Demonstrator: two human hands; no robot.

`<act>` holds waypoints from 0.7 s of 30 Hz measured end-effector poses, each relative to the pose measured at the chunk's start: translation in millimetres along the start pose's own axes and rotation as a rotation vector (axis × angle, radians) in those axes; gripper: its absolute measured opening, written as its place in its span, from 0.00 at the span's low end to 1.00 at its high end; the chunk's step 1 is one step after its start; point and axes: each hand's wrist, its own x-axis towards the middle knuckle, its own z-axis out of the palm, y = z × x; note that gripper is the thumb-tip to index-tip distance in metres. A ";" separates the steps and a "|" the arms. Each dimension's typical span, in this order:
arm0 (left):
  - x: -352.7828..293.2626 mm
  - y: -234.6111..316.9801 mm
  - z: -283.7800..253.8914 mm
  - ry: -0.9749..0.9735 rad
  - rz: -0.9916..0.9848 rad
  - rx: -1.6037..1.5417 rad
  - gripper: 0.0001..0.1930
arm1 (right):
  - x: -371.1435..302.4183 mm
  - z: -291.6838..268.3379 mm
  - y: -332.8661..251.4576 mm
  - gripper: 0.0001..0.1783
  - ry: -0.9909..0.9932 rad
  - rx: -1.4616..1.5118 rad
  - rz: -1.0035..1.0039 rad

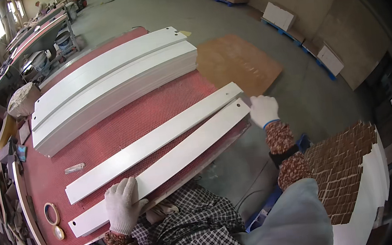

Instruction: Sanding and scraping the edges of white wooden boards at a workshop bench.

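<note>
Both my hands wear white knit gloves. A long white board (192, 152) with a dark hole near each end lies along the near edge of the red textured table. Near its left end my left hand (122, 204) is closed across it, fingers over the top and thumb at the near side. At the far right end, my right hand (264, 110) is closed against the board's end; its fingertips are partly hidden. Just beyond lies a second white board (155, 142), roughly parallel and a small gap away.
A stack of white boards (115, 90) fills the table's (168, 94) far side. A small clear packet (74, 168) and two tape rolls (51, 214) lie at the left. Dark blocks crowd the left edge. Brown stacked pieces (341, 169) stand at my right. Wrapped pallets line the far right.
</note>
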 end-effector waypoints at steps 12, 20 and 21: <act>0.6 1.0 3.1 0.011 -0.019 -0.023 0.45 | -14.5 -10.6 -16.8 0.19 0.132 0.115 -0.181; -1.9 1.1 3.6 0.000 -0.043 -0.007 0.44 | -27.8 -37.4 9.5 0.16 0.188 0.340 -0.080; -1.5 0.0 3.2 0.016 -0.032 0.001 0.44 | -35.8 -45.8 -5.8 0.16 0.154 0.333 -0.153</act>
